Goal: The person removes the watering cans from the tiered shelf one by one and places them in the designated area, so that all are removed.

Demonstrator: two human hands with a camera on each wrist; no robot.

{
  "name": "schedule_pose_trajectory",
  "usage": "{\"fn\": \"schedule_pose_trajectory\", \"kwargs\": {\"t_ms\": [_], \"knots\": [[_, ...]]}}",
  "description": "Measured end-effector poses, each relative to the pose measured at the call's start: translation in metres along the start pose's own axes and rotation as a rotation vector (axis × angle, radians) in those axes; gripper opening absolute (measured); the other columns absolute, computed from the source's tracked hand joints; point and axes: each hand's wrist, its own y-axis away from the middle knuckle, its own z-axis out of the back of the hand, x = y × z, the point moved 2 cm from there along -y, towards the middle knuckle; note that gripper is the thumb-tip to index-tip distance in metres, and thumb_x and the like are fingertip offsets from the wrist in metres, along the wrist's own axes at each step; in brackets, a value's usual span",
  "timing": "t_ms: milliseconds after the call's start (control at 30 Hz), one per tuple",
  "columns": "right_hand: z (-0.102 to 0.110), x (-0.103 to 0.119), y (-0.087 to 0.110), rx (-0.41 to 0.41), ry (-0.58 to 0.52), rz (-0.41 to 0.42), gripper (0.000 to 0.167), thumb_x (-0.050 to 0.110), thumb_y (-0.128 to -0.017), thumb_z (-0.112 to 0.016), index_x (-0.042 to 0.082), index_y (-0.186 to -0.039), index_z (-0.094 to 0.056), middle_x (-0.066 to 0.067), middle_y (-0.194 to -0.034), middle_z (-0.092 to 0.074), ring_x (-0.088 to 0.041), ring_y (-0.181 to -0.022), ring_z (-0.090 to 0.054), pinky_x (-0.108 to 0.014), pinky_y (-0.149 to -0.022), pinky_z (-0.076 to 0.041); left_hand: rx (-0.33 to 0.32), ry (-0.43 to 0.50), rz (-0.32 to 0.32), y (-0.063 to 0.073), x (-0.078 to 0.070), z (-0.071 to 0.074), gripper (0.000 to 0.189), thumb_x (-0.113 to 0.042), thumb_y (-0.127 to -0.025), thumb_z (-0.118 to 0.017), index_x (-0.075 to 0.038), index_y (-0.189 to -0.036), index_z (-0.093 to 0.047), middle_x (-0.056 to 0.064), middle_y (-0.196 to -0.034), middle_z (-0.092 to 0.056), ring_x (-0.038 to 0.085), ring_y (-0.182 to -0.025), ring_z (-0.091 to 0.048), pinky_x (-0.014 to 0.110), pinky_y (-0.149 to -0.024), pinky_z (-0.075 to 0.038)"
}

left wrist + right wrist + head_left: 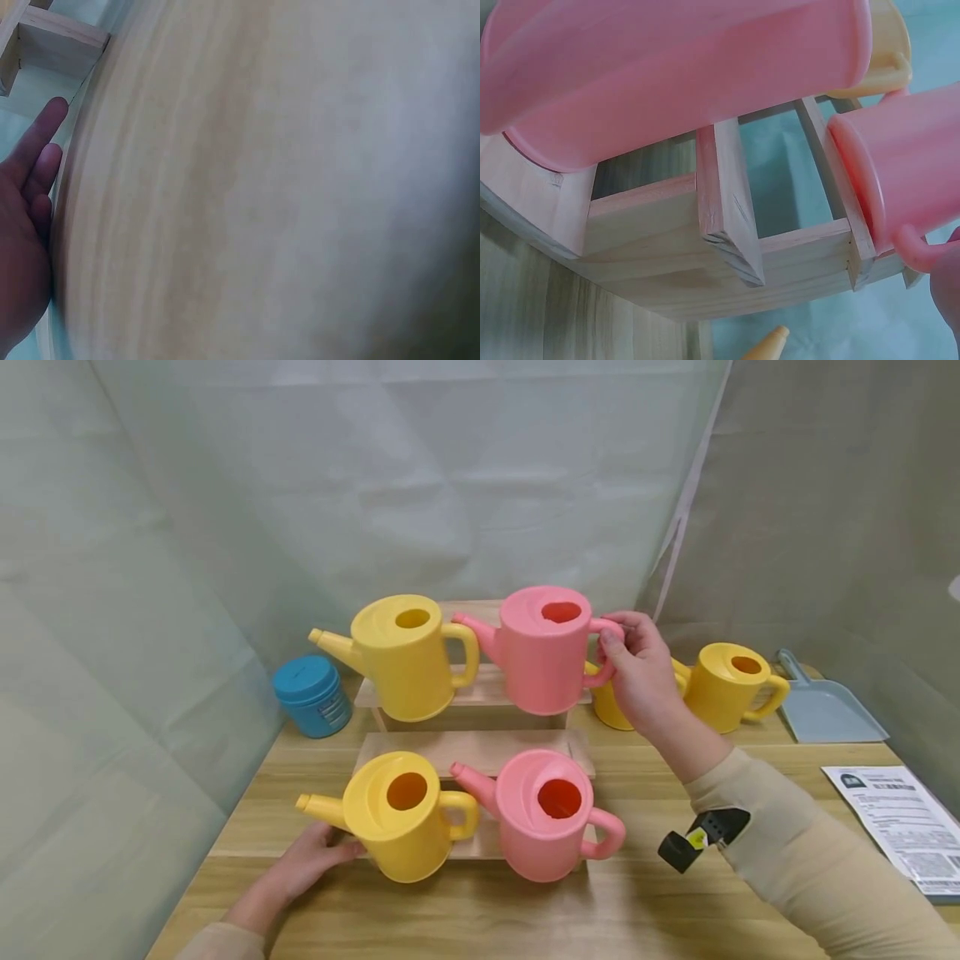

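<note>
My right hand (637, 664) grips the handle of a pink watering can (543, 652) at the upper tier of a wooden stepped rack (472, 747). That can stands upright beside a yellow watering can (408, 660). Below them, a second yellow can (397, 818) and a second pink can (543, 814) sit on the lower tier, spouts to the left. Beside the lower yellow can, my left hand (311, 864) lies low at the rack's left front corner. In the left wrist view its fingers (49, 124) are extended, holding nothing.
A blue tub (311, 693) stands left of the rack. To the right, behind my right arm, are two more yellow watering cans (723, 689), one partly hidden. Farther right lie a grey dustpan (832, 710) and a printed sheet (903, 822). Fabric hangs behind the table.
</note>
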Motion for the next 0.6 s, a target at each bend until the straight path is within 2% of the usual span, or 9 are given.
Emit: {"fn": "schedule_pose_trajectory", "kwargs": {"t_ms": [333, 600], "knots": [[0.008, 0.008, 0.000, -0.033, -0.012, 0.062, 0.020, 0.017, -0.092, -0.056, 0.011, -0.111, -0.052, -0.013, -0.097, -0.047, -0.021, -0.081, -0.044, -0.019, -0.062, -0.048, -0.006, -0.030, 0.034, 0.000, 0.000, 0.001, 0.044, -0.020, -0.086, -0.066, -0.004, -0.125, -0.052, 0.013, -0.130, -0.053, 0.002, -0.116, -0.042, 0.023, -0.096, -0.032], [0.026, 0.012, 0.003, -0.088, 0.062, 0.053, 0.026, 0.022, -0.091, -0.057, 0.012, -0.114, -0.051, -0.010, -0.098, -0.048, -0.019, -0.081, -0.044, -0.018, -0.066, -0.048, -0.011, -0.030, 0.033, 0.001, -0.001, 0.002, 0.042, -0.019, -0.086, -0.066, -0.004, -0.123, -0.053, 0.012, -0.128, -0.054, 0.001, -0.113, -0.044, 0.022, -0.094, -0.033]]}}
